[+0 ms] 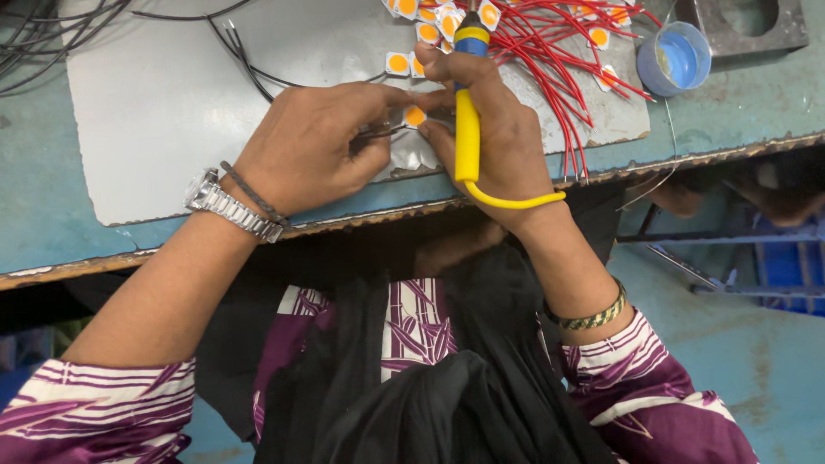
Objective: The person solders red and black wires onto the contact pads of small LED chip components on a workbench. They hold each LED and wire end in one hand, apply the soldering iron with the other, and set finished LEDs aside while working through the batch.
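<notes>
My right hand [503, 129] grips a soldering iron with a yellow handle [467, 129]; its blue collar points away from me and its yellow cord loops back by my wrist. My left hand [314, 146] pinches dark thin wires [387, 133] against a small white square part with an orange round centre [415, 116], which lies on the grey metal sheet [172, 94] between both hands. The iron's tip is hidden at the top edge.
Several more orange-centred squares [427, 33] with red wires [559, 60] lie at the back. A small blue cup [679, 56] stands at the right near a grey metal block [748, 26]. Black cables [43, 34] run at the far left. The worn bench edge [361, 219] runs below my hands.
</notes>
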